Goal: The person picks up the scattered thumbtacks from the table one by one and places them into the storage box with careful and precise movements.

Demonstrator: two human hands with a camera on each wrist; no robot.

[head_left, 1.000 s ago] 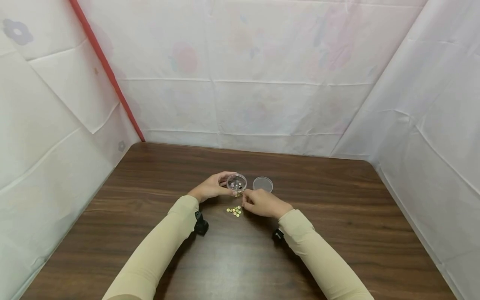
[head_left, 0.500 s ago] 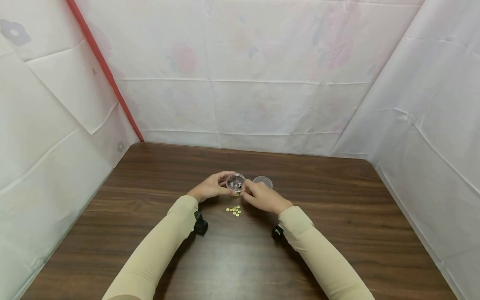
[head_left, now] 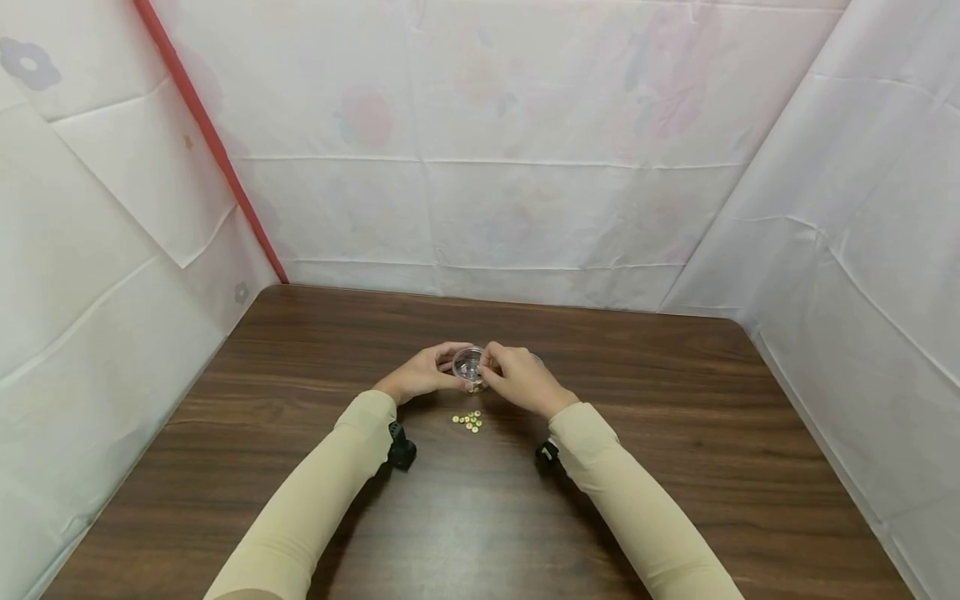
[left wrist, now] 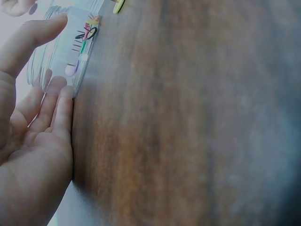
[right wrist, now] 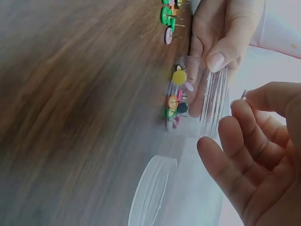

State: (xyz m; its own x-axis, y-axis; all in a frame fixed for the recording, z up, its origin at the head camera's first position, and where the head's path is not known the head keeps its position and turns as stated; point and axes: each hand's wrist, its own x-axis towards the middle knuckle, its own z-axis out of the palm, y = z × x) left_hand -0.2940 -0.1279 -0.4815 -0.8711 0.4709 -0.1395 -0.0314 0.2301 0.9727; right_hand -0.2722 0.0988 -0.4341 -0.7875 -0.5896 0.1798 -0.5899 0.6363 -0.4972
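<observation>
My left hand (head_left: pixel 423 375) holds a clear round plastic jar (right wrist: pixel 214 106) upright on the table, thumb on one side and fingers on the other. Inside it, seen through the wall, lie several thumbtacks (right wrist: pixel 172 102) of mixed colours. Over the jar's open mouth, my right hand (head_left: pixel 522 382) pinches one small thumbtack (right wrist: pixel 243 94) between thumb and forefinger; its head shows only edge-on. A small cluster of loose thumbtacks (head_left: pixel 469 426) lies on the table in front of the jar. Some of these, green and pale pink, show points sideways in the right wrist view.
A clear round lid (right wrist: pixel 153 193) lies on the table right of the jar, mostly hidden behind my right hand in the head view. The brown wooden table (head_left: pixel 675 433) is bordered by white curtains (head_left: pixel 540 208) at the back and sides.
My right hand has risen from beside the jar's near side to over its mouth, now covering most of the lid. The left hand and jar have stayed put.
</observation>
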